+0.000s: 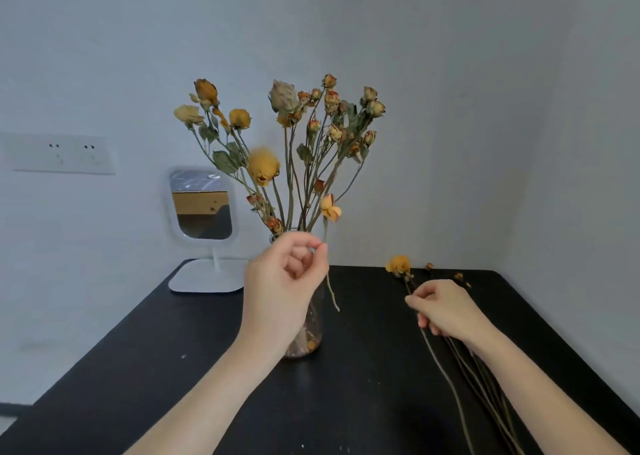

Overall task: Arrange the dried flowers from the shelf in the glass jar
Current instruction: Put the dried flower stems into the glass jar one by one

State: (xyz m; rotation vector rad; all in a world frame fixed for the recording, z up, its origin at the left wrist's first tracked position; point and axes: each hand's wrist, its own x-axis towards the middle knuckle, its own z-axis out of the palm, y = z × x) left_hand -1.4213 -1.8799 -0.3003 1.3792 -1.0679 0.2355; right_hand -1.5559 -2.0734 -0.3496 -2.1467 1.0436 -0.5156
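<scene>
A glass jar (pixel 311 330) stands on the black table (pixel 173 368), mostly hidden behind my left hand (pixel 284 281). Several dried yellow and orange flowers (pixel 287 136) fan out of it. My left hand pinches the thin stem of a small orange flower (pixel 330 207) just right of the jar's mouth; the stem's lower end hangs free outside the glass. At the right, my right hand (pixel 446 311) pinches the stem of a yellow flower (pixel 399 265) that lies on the table among several loose stems (pixel 485 385).
A white mirror on a stand (pixel 202 209) sits at the back left of the table. A wall socket plate (pixel 62 153) is on the left wall. Small petal bits (pixel 459 276) lie near the table's back right corner, close to the walls.
</scene>
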